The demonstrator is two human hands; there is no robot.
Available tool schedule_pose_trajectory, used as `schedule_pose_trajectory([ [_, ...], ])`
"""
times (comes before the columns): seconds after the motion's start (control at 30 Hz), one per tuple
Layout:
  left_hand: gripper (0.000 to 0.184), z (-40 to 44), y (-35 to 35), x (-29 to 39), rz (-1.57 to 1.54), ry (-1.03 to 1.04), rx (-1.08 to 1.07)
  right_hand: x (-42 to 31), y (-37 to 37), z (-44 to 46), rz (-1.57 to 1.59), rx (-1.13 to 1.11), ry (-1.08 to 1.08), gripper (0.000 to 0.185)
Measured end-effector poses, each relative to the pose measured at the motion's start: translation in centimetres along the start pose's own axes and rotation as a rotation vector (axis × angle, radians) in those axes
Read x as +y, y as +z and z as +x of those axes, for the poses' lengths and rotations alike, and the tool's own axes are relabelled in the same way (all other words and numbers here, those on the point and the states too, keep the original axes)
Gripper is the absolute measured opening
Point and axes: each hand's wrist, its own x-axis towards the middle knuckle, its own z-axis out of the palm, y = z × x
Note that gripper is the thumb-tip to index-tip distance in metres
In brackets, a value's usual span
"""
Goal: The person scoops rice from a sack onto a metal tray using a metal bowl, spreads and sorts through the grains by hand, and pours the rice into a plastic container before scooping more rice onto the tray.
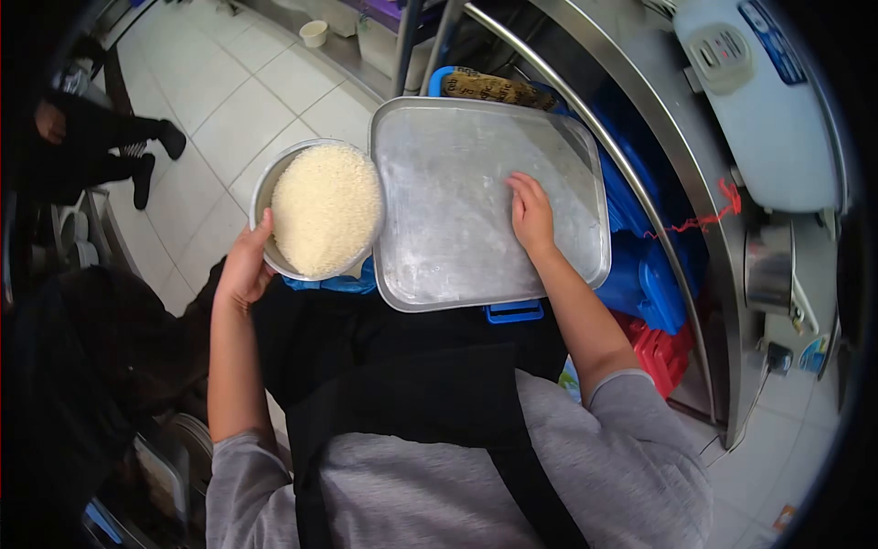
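Observation:
My left hand [245, 261] grips the near left rim of a round metal bowl [263, 190], its thumb up at the edge. White rice grains [327, 209] fill the bowl, heaped toward the rim. Right beside the bowl lies a large rectangular metal tray [439, 201], its surface bare and a little scuffed. On the right part of this tray rests my right hand [531, 212], fingers extended and holding nothing. Blue plastic [352, 279] peeks out under the bowl, and a blue handle [514, 312] shows below the tray's near edge.
A curved metal rail [594, 110] and counter edge run along the right. Beyond stand a light blue rice dispenser [764, 110] and a metal pot [770, 265]. Blue and red crates [658, 352] sit below. At left, another person's legs [137, 151] are on the tiled floor [219, 119].

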Motion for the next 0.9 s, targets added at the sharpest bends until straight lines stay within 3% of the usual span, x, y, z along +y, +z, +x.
schedule_pose_trajectory([
  [0.07, 0.052, 0.5, 2.5, 0.3, -0.032, 0.005, -0.049, -1.9, 0.4, -1.3, 0.222, 0.041, -0.014, 0.025],
  [0.13, 0.052, 0.9, 5.8, 0.1, -0.056, -0.012, -0.096, -6.5, 0.1, -2.4, 0.725, -0.084, 0.242, 0.028],
  [0.17, 0.052, 1.2, 6.9, -0.4, -0.057, -0.035, -0.123, -8.9, -1.0, -2.2, 0.728, -0.072, 0.239, 0.028],
  [0.23, 0.051, 1.5, 9.9, -1.2, -0.08, -0.04, -0.216, -12.7, -3.8, -1.8, 1.524, -0.238, 0.7, 0.037],
  [0.3, 0.051, 2.2, 12.1, -2.6, -0.134, -0.104, -0.337, -12.7, -5.5, -1.3, 1.534, -0.264, 0.786, 0.042],
  [0.43, 0.055, 1.2, 16.9, -2.5, -0.13, -0.142, -0.373, -10.5, -8.1, -1.7, 1.544, -0.308, 0.981, 0.051],
  [0.57, 0.064, 1.4, 18.2, -3.2, -0.096, -0.121, -0.419, -8.7, -9.4, -2.4, 1.534, -0.219, 0.985, 0.05],
  [0.67, 0.072, 2.0, 16.6, -4.4, 0.868, 0.698, 0.01, -7.0, -9.7, -2.5, 1.467, -0.098, 1.021, 0.049],
  [0.7, 0.072, 1.9, 15.7, -5.0, 0.86, 0.683, 0.022, -6.6, -10.0, -2.4, 1.431, -0.038, 1.02, 0.049],
  [0.77, 0.081, 2.0, 13.5, -7.2, 1.135, 0.796, 0.398, -6.5, -11.1, -1.7, 1.384, -0.039, 1.029, 0.049],
  [0.83, 0.077, 2.3, 11.6, -9.7, 1.035, 0.634, 0.317, -5.9, -11.9, -1.2, 1.389, 0.036, 1.013, 0.048],
  [0.9, 0.075, 2.3, 10.5, -11.4, 0.745, 0.556, 0.033, -5.7, -12.7, -0.4, 1.355, 0.066, 0.982, 0.046],
])
